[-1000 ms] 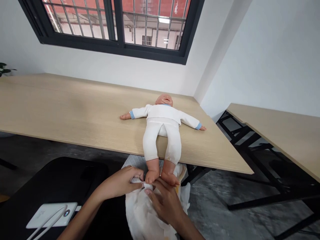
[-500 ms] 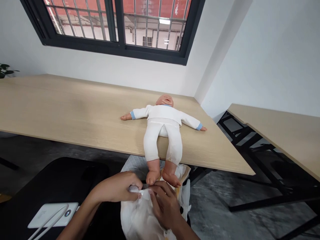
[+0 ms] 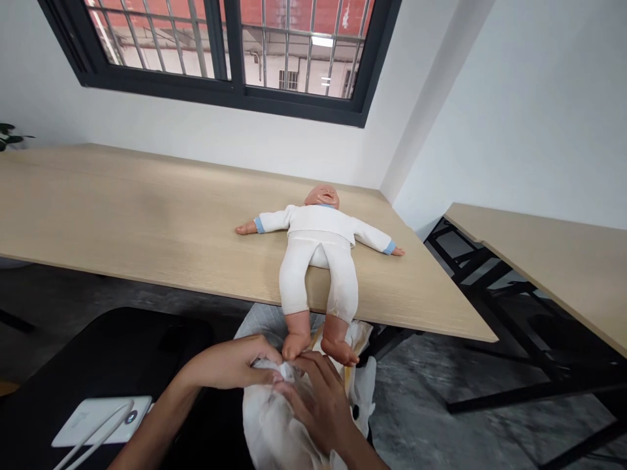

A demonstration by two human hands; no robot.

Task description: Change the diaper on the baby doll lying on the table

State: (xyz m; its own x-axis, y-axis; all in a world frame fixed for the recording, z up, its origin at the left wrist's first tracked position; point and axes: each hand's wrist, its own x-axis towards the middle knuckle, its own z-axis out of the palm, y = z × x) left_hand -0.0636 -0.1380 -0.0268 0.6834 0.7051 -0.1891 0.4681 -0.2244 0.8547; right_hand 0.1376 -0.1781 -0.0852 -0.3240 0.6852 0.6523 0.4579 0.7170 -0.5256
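A baby doll (image 3: 319,225) in a white long-sleeved suit with blue cuffs lies on its back on a pale wooden table (image 3: 147,202), its bare legs hanging over the near edge. Below its feet, a crumpled white diaper (image 3: 274,424) with tan-yellow edging is bunched up. My left hand (image 3: 230,364) pinches the diaper's upper fold beside the doll's left foot. My right hand (image 3: 318,405) presses its fingers into the same fold, just under the doll's other foot.
A white power bank (image 3: 100,421) with a white cable lies on a black surface (image 3: 112,339) to the left. Grey striped fabric (image 3: 257,323) lies under the diaper. A second wooden table (image 3: 539,267) on black legs stands right, above a concrete floor.
My hands have drawn closer together on the diaper's fold, and the diaper has shifted slightly under the doll's feet. The doll itself stays in place.
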